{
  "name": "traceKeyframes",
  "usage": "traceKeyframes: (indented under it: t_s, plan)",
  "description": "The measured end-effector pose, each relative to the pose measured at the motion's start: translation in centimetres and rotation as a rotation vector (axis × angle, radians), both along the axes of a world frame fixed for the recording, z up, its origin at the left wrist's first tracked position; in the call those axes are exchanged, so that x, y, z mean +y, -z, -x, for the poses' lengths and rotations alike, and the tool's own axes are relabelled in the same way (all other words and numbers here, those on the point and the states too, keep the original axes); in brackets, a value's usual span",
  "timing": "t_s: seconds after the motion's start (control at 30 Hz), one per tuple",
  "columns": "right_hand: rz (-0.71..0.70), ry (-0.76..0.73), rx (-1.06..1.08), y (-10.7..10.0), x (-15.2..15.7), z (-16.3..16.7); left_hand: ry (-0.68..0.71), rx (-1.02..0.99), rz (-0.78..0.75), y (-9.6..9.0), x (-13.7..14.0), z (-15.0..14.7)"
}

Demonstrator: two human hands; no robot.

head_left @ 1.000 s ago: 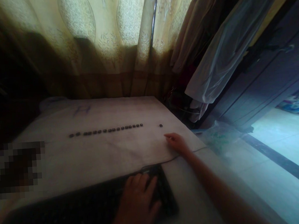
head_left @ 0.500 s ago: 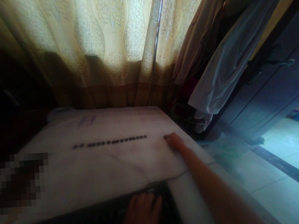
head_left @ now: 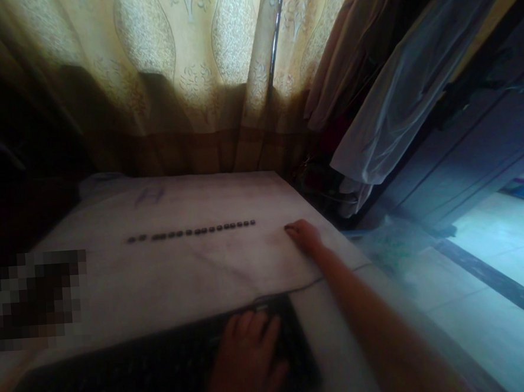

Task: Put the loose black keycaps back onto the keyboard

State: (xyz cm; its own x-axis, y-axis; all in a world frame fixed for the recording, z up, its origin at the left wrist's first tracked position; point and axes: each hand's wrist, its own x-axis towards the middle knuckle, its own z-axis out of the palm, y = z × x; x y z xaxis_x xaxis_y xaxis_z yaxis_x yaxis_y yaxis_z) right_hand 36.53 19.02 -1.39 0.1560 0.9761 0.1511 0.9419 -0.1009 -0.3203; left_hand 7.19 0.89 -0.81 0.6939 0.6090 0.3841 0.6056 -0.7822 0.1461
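Observation:
My right hand reaches across the table at the right end of a row of small dark keycaps. Its fingers are pinched at a dark keycap that touches the tabletop and is mostly hidden by the fingertips. A gap separates it from the row. In the foreground lies a black keyboard, tilted slightly in view and blurred. Over its right part rests my left hand, palm down, fingers apart and thumb out to the right, holding nothing.
The pale tabletop bears a purple mark near the back. From the keyboard a cable runs right. Behind the table hangs a patterned curtain; clothes hang at the right. A pixelated patch covers the left side.
The view has tilted down a little, so the whole scene sits higher in the picture. My right fingers now cover more of the keycap. My left hand stays over the keyboard.

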Motion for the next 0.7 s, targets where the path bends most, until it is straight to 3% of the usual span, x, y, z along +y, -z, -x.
traceKeyframes:
  t_s: [0.17,0.33,0.43,0.53,0.7]
  plan:
    - [-0.101,0.013,0.083,-0.2,-1.4,0.4,-0.035,-0.033,0.080,-0.2,-0.4,-0.2]
    - [-0.175,-0.147,0.196,-1.3,-8.1,2.1,-0.034,-0.054,0.087,-0.2,-0.4,-0.4]
    - [-0.144,-0.378,0.406,-2.4,-13.4,3.5,-0.035,-0.072,0.116,-0.5,-0.4,-0.5]
    - [-0.055,-0.447,0.488,-3.1,-17.0,4.6,-0.015,-0.061,0.138,-0.9,-0.3,-0.5]
    - [-0.014,-0.491,0.395,-2.7,-18.2,5.4,-0.015,-0.051,0.121,-1.3,-0.2,-0.5]
